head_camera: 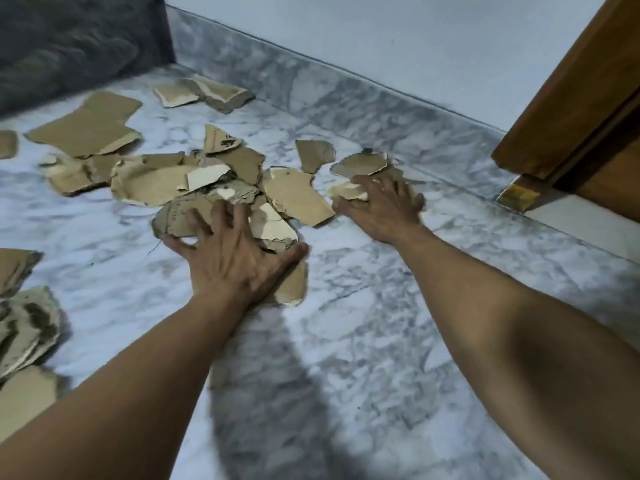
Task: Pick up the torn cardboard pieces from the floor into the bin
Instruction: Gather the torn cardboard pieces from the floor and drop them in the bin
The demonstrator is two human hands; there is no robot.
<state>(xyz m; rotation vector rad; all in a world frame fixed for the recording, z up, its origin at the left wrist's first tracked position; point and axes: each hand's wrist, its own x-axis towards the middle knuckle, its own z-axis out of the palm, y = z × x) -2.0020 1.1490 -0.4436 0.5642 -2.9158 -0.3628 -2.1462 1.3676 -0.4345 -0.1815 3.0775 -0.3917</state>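
Note:
Several torn brown cardboard pieces [156, 183] lie scattered on the marble floor [346, 323]. My left hand [228, 261] lies with fingers spread on a heap of pieces [273, 226] in the middle and presses down on them. My right hand [384, 206] is further right, near the wall. Its thumb and fingers curl round a pale crumpled piece [346, 192]. A greyish piece [360, 164] lies just beyond its fingertips. No bin is in view.
More cardboard lies at the left edge [24, 323] and at the back [204, 93]. A dark upholstered piece of furniture [69, 46] stands at the back left. A wooden door [581, 98] is at the right, and a marble skirting [346, 95] runs along the wall.

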